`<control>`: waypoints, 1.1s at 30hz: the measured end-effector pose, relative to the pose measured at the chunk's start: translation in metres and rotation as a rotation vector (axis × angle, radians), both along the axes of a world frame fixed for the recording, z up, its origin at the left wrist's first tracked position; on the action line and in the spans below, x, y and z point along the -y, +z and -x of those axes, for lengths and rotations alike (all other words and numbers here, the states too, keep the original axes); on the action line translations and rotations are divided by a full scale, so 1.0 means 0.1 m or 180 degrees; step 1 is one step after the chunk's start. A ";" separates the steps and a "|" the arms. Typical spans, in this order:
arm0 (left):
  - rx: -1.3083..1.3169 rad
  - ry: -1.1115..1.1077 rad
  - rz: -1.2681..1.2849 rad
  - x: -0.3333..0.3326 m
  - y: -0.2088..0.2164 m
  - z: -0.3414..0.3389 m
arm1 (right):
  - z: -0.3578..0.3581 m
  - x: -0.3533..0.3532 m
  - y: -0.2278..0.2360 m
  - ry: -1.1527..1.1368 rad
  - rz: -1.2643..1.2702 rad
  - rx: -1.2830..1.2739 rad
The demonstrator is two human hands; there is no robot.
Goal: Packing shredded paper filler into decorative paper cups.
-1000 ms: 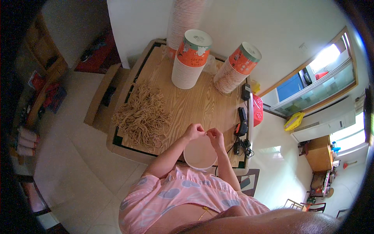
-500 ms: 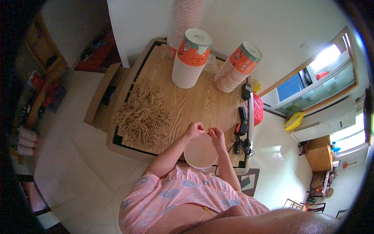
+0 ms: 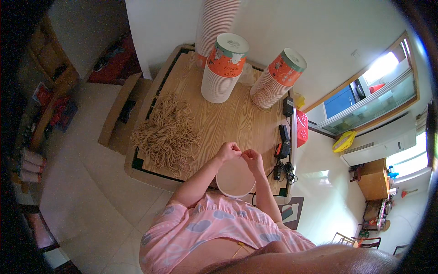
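Observation:
A pale paper bucket (image 3: 235, 180) lies at the table's near edge, its open mouth toward me. At its far end my left hand (image 3: 229, 152) and my right hand (image 3: 253, 161) meet, fingertips pinched close together. Whatever lies between the fingers is too small to make out. To the left is a loose heap of tan twine cords (image 3: 166, 132). Beyond my hands stands a stack of upturned paper buckets (image 3: 224, 68), the top one orange and green. Another such stack (image 3: 279, 80) stands to its right, with tan cord along its side.
A tall column of nested white buckets (image 3: 219, 23) rises at the table's back edge. Black adapters and a coiled cable (image 3: 286, 171) lie along the right side of the wooden table (image 3: 214, 132). An open cardboard box (image 3: 121, 114) stands left of it, a red basket (image 3: 302, 129) right.
My fingers have shifted slightly at the bucket's far end, still pinched together. The bucket, the twine and the stacks stay where they were.

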State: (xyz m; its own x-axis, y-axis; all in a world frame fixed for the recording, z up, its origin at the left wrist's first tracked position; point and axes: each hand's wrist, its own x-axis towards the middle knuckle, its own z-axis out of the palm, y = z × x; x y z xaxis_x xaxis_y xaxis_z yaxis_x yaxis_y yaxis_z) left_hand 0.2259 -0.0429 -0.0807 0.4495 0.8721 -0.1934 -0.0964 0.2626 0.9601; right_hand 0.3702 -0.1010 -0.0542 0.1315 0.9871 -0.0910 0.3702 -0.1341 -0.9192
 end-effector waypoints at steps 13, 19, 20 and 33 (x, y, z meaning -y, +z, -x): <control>-0.0161 -0.0020 -0.0122 0.01 -0.08 0.01 | 0.01 0.01 0.08 -0.0079 0.0373 -0.0079; -0.0209 -0.0052 -0.0027 0.00 0.00 0.00 | -0.02 0.02 0.04 -0.0194 0.0055 -0.0009; -0.0187 -0.0075 -0.0054 -0.01 -0.01 0.00 | -0.01 0.02 0.04 -0.0186 0.0079 0.0011; -0.0175 -0.0151 -0.0021 -0.01 -0.07 0.00 | -0.04 0.02 0.06 0.0107 0.0460 -0.0181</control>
